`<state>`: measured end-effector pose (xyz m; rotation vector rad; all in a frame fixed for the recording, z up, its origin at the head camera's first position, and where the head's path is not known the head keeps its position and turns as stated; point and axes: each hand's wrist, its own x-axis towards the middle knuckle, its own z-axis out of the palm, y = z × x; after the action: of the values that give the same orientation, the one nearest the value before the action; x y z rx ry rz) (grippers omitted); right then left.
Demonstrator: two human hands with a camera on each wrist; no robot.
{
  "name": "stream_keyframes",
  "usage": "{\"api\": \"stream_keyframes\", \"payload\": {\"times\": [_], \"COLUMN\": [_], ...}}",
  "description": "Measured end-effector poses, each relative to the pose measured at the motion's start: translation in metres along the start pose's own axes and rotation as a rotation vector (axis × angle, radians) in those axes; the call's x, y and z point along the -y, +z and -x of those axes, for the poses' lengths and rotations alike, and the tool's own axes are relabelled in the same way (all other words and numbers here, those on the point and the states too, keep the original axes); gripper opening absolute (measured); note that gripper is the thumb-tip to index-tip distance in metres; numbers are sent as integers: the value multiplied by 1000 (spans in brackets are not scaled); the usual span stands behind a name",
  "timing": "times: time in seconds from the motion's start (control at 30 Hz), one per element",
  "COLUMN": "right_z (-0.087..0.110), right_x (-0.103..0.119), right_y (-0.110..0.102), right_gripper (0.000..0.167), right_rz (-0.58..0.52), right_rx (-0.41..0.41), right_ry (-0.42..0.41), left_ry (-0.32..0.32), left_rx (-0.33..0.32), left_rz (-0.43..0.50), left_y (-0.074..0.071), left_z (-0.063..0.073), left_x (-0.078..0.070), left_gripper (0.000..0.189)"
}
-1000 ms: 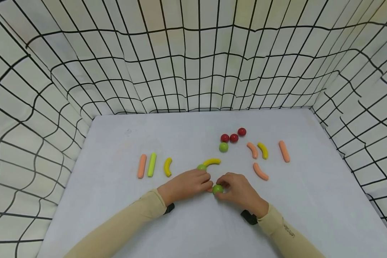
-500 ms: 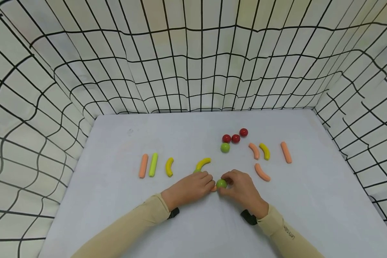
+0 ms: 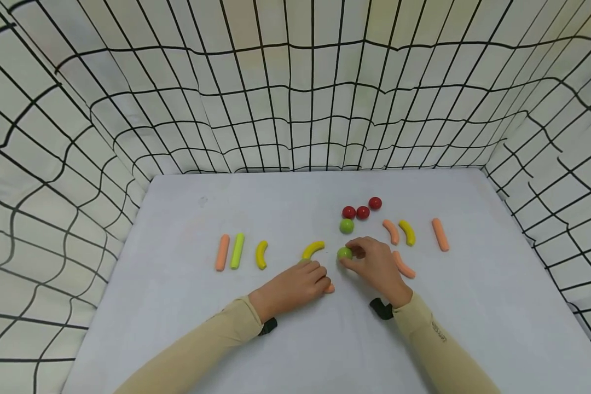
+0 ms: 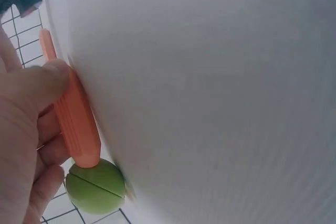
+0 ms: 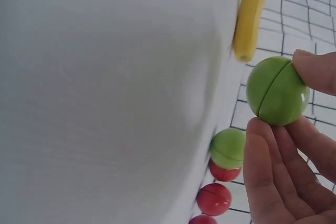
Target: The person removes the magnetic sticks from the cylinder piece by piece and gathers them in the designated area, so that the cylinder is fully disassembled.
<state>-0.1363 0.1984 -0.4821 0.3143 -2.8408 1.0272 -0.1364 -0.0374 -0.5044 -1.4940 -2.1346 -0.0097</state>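
My left hand (image 3: pixel 293 285) pinches an orange ridged stick (image 4: pixel 79 121) between thumb and fingers, low over the white table. In the head view, mostly just its end shows past the fingertips. Against that stick's end in the left wrist view is a green ball (image 4: pixel 97 187) with a seam, largely covered by the hand from above. A yellow banana-shaped piece (image 3: pixel 313 249) lies just beyond that hand. My right hand (image 3: pixel 378 267) holds another seamed green ball (image 5: pixel 278 92) between thumb and fingertips, to the right of the yellow piece.
Farther back are several red balls (image 3: pixel 363 213) and a green ball (image 3: pixel 346 226). At right lie curved orange pieces (image 3: pixel 390 232), a yellow curved piece (image 3: pixel 407 233) and a straight orange stick (image 3: pixel 440 235). Left: orange (image 3: pixel 222 252) and lime sticks (image 3: pixel 237 251), a yellow curved piece (image 3: pixel 261 255). Black netting (image 3: pixel 295 120) surrounds the table.
My right hand has carried its green ball away from the left hand, toward the back and slightly right. The yellow piece beyond the left hand has turned and shifted left.
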Motion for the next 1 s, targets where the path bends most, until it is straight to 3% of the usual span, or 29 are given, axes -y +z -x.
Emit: {"api": "stream_keyframes", "payload": {"times": [0.2,0.43,0.67,0.87,1.0], "right_z": [-17,-31,-47,-60,-71], "right_x": [-7,-5,2,12,15], "right_y": [2,4,9,13,16], "right_gripper": [33,34,33,34,33], "right_rz": [-16,-27,15,20,50], "right_rx": [8,43,43,66,74], "right_ry": [27,78,29,-20,-65], "left_ry": [-22,-92,-102,-199,-188], "left_rx": [44,65,120,136,155], "left_rz": [38,120,164,291,312], "left_y": [-2,-8,-14,-22,-21], "left_z": [1,5,11,14,17], "left_x": [3,13,22,32,35], "left_gripper": [24,29,20,24,19]}}
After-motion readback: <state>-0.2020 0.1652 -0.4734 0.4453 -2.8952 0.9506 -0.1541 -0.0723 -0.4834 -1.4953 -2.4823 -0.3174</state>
